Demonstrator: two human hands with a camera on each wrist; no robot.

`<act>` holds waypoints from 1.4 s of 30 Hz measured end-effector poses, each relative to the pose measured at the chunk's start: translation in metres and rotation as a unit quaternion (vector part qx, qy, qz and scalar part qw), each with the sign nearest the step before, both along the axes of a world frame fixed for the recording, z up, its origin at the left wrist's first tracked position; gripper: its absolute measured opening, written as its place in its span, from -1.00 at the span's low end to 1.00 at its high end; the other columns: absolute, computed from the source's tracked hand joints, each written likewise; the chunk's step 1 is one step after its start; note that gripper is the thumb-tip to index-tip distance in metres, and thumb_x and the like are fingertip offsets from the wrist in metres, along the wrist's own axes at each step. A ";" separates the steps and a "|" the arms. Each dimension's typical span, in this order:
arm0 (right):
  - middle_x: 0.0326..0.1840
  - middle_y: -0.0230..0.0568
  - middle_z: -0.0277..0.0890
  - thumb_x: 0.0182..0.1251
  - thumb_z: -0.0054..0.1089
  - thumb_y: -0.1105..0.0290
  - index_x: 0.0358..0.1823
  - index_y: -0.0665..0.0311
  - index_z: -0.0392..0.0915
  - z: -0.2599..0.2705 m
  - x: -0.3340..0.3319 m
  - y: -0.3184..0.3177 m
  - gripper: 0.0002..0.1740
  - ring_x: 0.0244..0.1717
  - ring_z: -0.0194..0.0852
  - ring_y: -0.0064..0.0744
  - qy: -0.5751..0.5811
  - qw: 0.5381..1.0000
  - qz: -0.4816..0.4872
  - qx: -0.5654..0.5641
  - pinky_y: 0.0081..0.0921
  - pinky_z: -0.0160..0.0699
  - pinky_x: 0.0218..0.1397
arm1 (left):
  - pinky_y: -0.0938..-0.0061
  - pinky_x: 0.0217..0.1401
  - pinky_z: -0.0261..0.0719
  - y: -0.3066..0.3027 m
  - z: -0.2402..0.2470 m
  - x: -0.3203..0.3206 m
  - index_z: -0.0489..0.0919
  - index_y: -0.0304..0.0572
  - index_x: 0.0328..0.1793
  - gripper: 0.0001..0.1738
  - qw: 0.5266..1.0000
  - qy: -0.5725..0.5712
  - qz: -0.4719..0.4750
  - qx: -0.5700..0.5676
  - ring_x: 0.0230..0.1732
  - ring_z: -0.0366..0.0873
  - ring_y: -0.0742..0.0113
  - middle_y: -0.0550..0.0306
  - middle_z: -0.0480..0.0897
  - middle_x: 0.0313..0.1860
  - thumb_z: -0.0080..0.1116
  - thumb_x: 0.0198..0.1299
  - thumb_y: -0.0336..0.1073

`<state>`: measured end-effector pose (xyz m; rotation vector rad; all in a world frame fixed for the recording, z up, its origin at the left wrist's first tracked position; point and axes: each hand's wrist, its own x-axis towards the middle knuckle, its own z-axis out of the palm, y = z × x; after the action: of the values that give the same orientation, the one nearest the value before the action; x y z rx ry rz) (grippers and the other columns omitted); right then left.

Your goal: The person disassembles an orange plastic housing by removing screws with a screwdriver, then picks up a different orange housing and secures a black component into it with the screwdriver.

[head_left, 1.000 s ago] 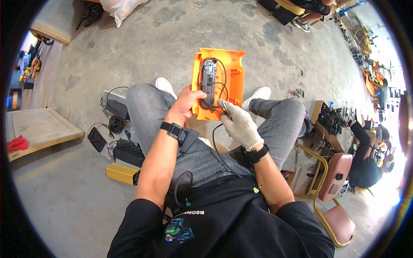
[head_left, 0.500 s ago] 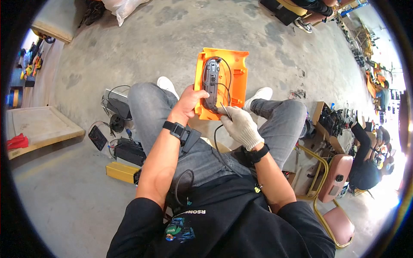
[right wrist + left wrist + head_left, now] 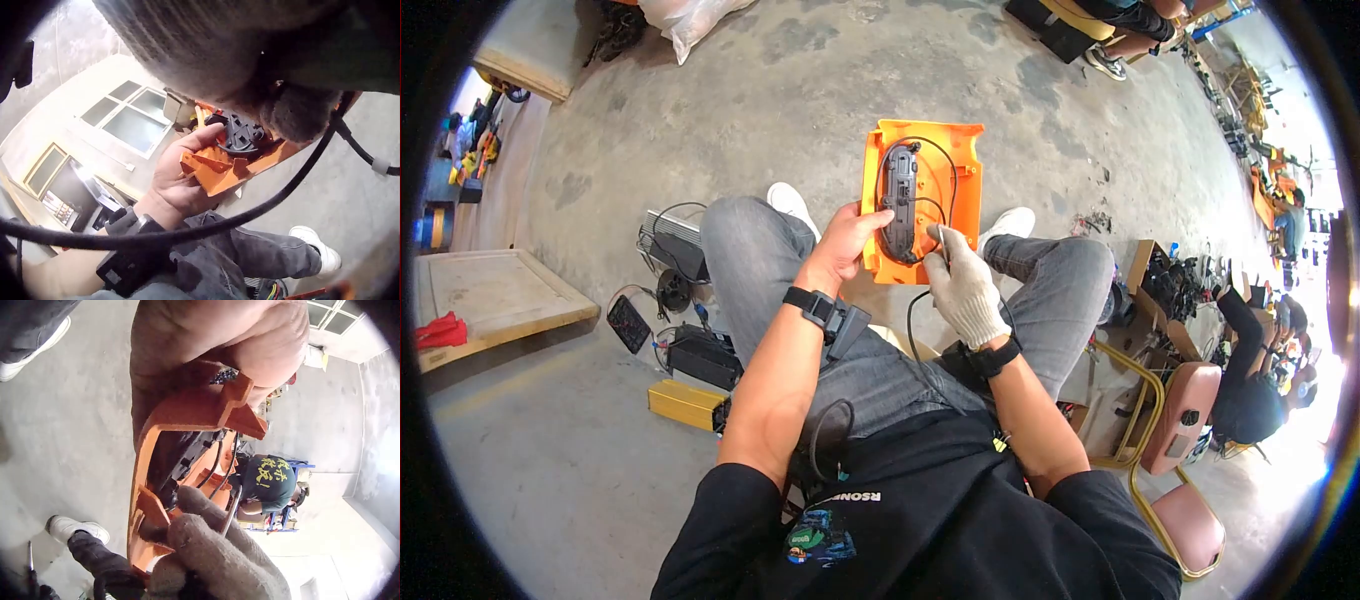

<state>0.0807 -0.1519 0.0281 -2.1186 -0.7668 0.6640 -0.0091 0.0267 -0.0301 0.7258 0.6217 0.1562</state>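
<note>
My bare left hand (image 3: 845, 243) grips the left edge of an orange plastic cover (image 3: 970, 195), its thumb over a dark grey oblong module (image 3: 899, 190) inside. A thin black wire (image 3: 952, 165) loops from the module across the cover. At the cover's near right corner is my gloved right hand (image 3: 965, 290), pinching a thin metal rod (image 3: 232, 509) between its fingers; the rod's far end is hidden in the glove. In the right wrist view, the left thumb lies by the module (image 3: 240, 134) and a thick black cable (image 3: 269, 209) runs past the glove.
The cover is held over the concrete floor (image 3: 800, 100) between my knees. At left lie a yellow box (image 3: 685, 403), black devices with wires, and a wooden board (image 3: 505, 300). A pink chair (image 3: 1185, 415) and a carton of black parts (image 3: 1170, 280) stand at right. Other people sit farther off.
The cover and left hand have shifted slightly right and toward me. My right hand has moved a little right, and the metal rod now stands more upright in its fingers.
</note>
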 end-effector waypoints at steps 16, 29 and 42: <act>-0.41 -0.27 0.60 0.45 0.11 0.37 0.35 0.30 0.50 -0.012 0.012 -0.015 -0.53 -0.65 0.41 -0.59 0.011 1.000 -0.001 0.007 -0.55 0.43 -0.53 | 0.32 0.13 0.71 -0.002 0.005 0.000 0.59 -0.45 0.24 -0.64 1.000 0.014 0.021 0.007 0.00 0.74 0.26 0.03 0.73 0.07 0.22 0.37 -0.41; -0.32 -0.22 0.58 0.49 0.04 0.45 0.42 0.27 0.43 0.019 0.013 -0.017 -0.52 -0.52 0.51 -0.56 0.119 0.991 -0.051 0.011 -0.52 0.56 -0.42 | 0.34 0.14 0.71 -0.002 0.002 0.000 0.60 -0.35 0.26 -0.64 0.999 0.021 0.009 0.044 0.03 0.73 0.27 0.08 0.73 0.08 0.25 0.38 -0.39; 0.10 0.14 0.63 0.47 0.10 0.47 0.27 0.24 0.51 0.015 0.025 -0.028 -0.63 0.17 0.63 0.11 -0.098 0.995 -0.006 -0.014 -0.15 0.60 0.19 | 0.40 0.14 0.65 -0.005 0.005 0.000 0.57 -0.35 0.27 -0.61 0.997 0.045 0.023 0.062 0.00 0.69 0.35 0.10 0.71 0.06 0.23 0.33 -0.42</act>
<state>0.1057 -0.1804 0.0436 -2.2348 -0.8541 0.4681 -0.0094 0.0215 -0.0250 0.8432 0.7189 0.2068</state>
